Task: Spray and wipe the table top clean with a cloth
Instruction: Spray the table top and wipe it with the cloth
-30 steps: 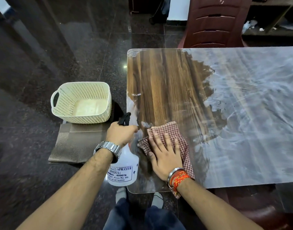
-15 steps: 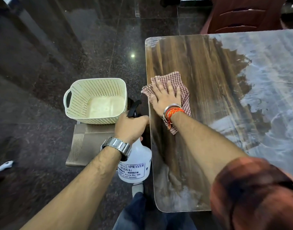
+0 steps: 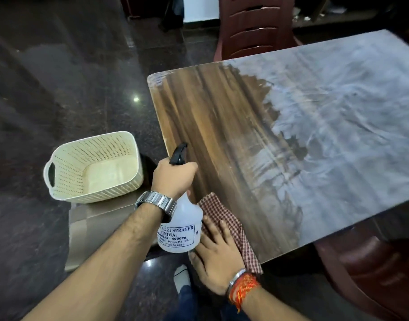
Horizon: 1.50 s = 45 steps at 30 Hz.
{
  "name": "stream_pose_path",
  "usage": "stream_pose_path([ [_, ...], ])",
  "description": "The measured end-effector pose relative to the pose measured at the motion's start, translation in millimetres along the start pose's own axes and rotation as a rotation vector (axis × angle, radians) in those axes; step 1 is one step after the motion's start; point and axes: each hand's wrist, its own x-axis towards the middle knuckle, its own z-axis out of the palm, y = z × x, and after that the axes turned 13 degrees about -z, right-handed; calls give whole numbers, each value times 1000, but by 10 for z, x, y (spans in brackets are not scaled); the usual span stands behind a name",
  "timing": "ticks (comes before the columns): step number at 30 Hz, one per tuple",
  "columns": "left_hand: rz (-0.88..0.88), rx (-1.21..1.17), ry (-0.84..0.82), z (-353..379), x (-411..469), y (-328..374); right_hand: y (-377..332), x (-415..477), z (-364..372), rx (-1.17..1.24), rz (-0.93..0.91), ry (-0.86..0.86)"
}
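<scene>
The wooden table top [image 3: 222, 126] shows bare dark grain on its left strip, while a whitish film covers the rest to the right. My right hand [image 3: 216, 256] lies flat, fingers spread, on a red-and-white checked cloth [image 3: 224, 216] at the table's near left corner. My left hand [image 3: 173, 176] grips the neck of a white spray bottle [image 3: 180, 228] with a black nozzle, held just off the table's left edge and partly hiding the cloth.
A cream perforated basket [image 3: 92, 167] sits on a low tan stool [image 3: 92, 225] left of the table. One brown plastic chair [image 3: 256, 26] stands at the far side and another [image 3: 370, 269] at the near right. The floor is dark polished stone.
My right hand has dragged the cloth from the middle of the left strip back to the near corner. The left hand with the bottle has come closer to the table's edge.
</scene>
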Motion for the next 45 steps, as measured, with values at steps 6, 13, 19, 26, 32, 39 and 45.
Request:
stream_pose_path([
  [6,4,26,-53,264,-349,-39,320,-261,-28,22,-109,-57],
  [13,13,-10,-34,610,-678,-98,1713,-675,-449,-85,265,49],
  [19,28,0,-45,886,-878,-283,2385,-947,-604,-71,698,115],
  [26,124,60,-190,1371,-985,-29,2044,-898,-467,-83,608,182],
  [32,180,49,-195,1791,-801,448,2103,-891,-468,-57,591,200],
  [39,179,70,-274,2028,-394,960,2174,-828,-512,-31,604,212],
  [45,233,90,-253,2095,-100,1263,2272,-692,-561,-26,648,209],
])
